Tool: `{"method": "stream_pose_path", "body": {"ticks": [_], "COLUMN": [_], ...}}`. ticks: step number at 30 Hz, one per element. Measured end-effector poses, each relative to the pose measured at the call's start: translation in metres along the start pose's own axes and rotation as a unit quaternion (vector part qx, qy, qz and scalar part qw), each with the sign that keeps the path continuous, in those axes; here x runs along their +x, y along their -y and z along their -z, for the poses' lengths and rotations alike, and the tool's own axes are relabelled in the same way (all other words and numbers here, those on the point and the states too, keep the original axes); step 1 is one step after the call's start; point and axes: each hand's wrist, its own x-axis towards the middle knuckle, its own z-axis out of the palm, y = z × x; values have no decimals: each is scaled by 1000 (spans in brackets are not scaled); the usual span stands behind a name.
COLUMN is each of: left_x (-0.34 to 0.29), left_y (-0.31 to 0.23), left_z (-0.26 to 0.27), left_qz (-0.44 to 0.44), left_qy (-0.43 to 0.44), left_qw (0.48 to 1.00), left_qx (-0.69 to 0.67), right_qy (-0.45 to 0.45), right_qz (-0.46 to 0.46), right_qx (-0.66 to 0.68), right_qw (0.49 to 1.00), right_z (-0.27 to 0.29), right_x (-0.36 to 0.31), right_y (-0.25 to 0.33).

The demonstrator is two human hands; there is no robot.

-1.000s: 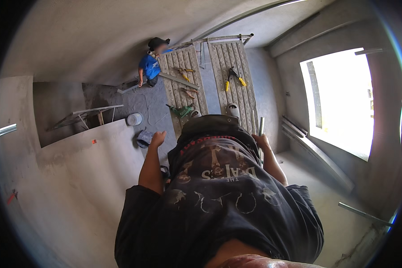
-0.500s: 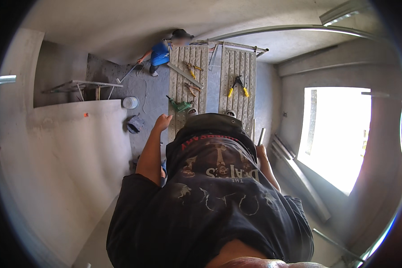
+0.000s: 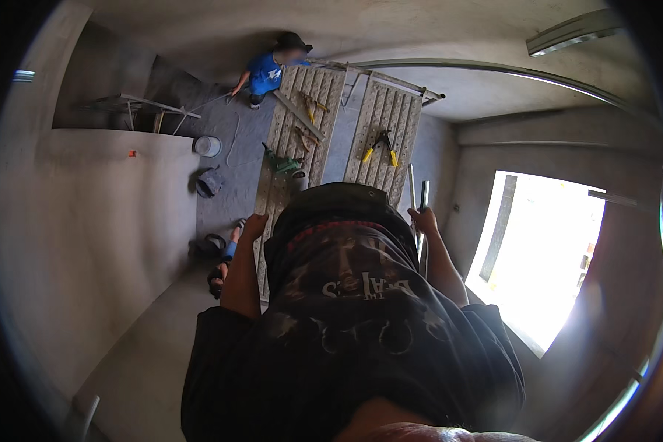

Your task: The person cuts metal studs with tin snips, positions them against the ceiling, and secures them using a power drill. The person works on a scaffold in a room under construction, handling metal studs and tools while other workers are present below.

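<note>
My right hand (image 3: 423,219) is closed around a narrow metal profile (image 3: 425,193), which stands out beyond my fingers on the right of my body. Another thin pale strip (image 3: 412,184) rises beside it. At my left side my left hand (image 3: 255,225) is curled into a fist by the edge of the left scaffold plank (image 3: 272,191); nothing shows in it. On that plank lie a green power tool (image 3: 281,161), pliers (image 3: 304,138), a yellow-handled hand tool (image 3: 313,108) and a flat metal strip (image 3: 300,116). A yellow-handled cutter (image 3: 381,147) rests on the right plank (image 3: 362,131).
A person in blue (image 3: 265,74) stands beyond the left plank, holding a thin rod. Another person (image 3: 219,274) is low at the left. A white bucket (image 3: 207,146) and a dark container (image 3: 209,182) stand near the partition wall (image 3: 155,177). A bright window (image 3: 541,250) is at right.
My view has turned, so the planks now slant. My right hand has come up with the metal profile, which shows more. My left hand has lowered toward my side. The second person shows more.
</note>
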Motion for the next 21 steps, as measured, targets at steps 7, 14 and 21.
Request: {"method": "stream_pose_path", "body": {"ticks": [7,14,21], "left_x": [-18,-73,-113], "left_y": [16,21,-7], "left_z": [-64,-145,-184], "left_qz": [-54,-94,33], "left_qy": [-88,-16,-16], "left_qw": [993,992,998], "left_qx": [-51,82,48], "right_qy": [0,43,50], "right_qz": [32,60,-7], "right_qx": [-37,-55,-35], "right_qw": [999,996,998], "right_z": [8,0,-87], "right_x": [33,70,146], "right_y": [0,-7,-53]}}
